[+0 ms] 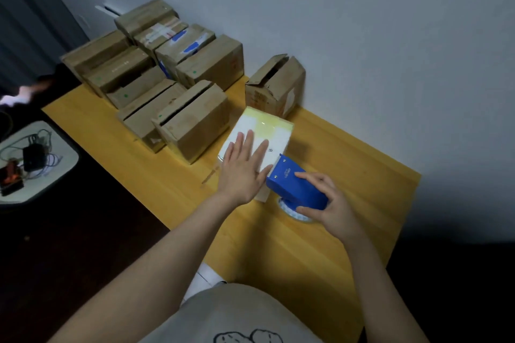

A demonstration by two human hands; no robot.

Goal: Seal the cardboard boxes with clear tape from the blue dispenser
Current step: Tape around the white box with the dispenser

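At frame centre, the left hand [242, 168] presses flat (fingers straight) on a white box [266, 127]; the right hand [331, 205] grips the blue dispenser [294, 186] at its near edge, bare table [348, 153] rightward.

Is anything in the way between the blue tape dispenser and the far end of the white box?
Yes. The left hand lies flat on top of the white box, right against the front edge of the blue dispenser that the right hand grips. Past its fingers, the top looks bare.

One head view is aimed forward and down over the yellow table [306, 245] toward the white wall [362, 22]. Left hand [242, 172] and right hand [334, 203] are framed close.
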